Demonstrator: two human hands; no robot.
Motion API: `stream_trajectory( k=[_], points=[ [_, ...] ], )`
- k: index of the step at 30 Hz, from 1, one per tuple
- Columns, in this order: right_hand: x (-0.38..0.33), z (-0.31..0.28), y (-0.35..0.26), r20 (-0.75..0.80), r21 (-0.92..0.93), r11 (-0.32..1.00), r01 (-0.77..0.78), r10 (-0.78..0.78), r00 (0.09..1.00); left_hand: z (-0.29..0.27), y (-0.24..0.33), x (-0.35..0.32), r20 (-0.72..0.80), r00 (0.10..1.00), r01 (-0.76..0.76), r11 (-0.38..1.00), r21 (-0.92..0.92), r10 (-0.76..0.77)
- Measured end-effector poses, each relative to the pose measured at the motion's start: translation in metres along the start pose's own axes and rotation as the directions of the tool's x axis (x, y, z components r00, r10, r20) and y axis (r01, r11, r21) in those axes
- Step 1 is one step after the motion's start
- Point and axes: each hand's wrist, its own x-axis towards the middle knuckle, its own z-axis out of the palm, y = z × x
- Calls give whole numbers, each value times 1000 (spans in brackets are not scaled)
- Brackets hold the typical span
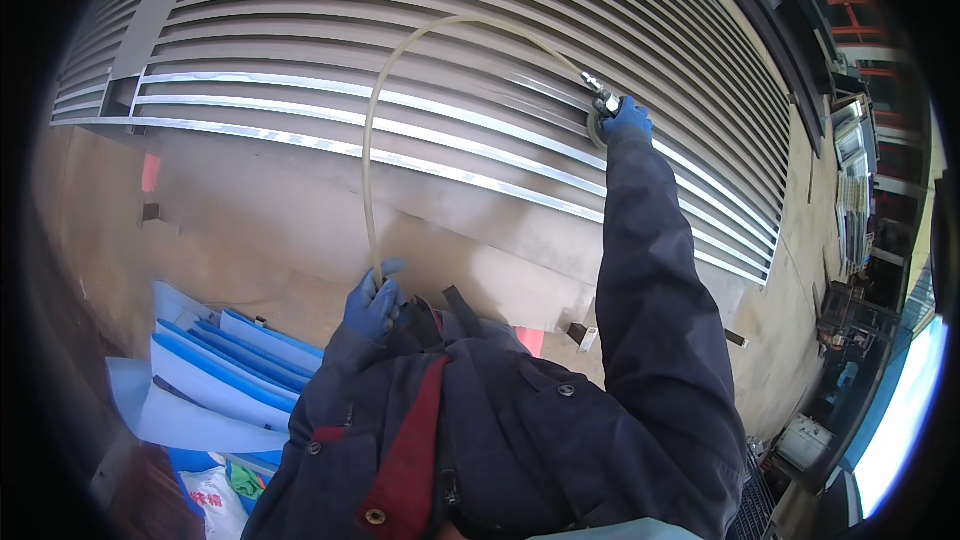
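My right hand [630,120], in a blue glove, is closed round an air-powered sander [604,100] at the end of my stretched-out arm. The sander's round pad [596,130] sits at the slats of a large metal louvre panel [300,37]; whether it touches them I cannot tell. From the tool's metal fitting a pale air hose [371,140] arches left and back toward my body. My left hand [373,306], also gloved in blue, grips that hose near my chest. The nearest slats look bright and shiny, while those farther off are dull grey-brown.
Blue and white sheets [220,370] are stacked at the near left, with a white bag [212,500] beside them. Under the panel runs a brown surface [230,200]. Stacked frames [853,190] and a white box [804,440] stand along the right side.
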Motion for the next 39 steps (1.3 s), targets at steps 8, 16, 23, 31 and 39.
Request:
stream_trajectory(
  k=[8,16,23,31,39],
  points=[
    [-42,2,-116,32,44,961,274,-276,961,13,10,-9,-66,980,-177,971,160,189],
    [-28,-7,-46,5,84,969,234,-235,972,41,-8,-19,-71,974,-198,957,214,217],
    [19,-8,100,-13,106,993,43,-42,999,77,-10,-27,35,986,-166,967,193,162],
    [7,-11,106,3,85,996,-1,0,1000,69,-6,-17,14,996,-90,976,200,89],
    [-20,-4,-11,26,86,995,53,-55,998,24,11,2,29,985,-172,960,223,170]
  ],
)
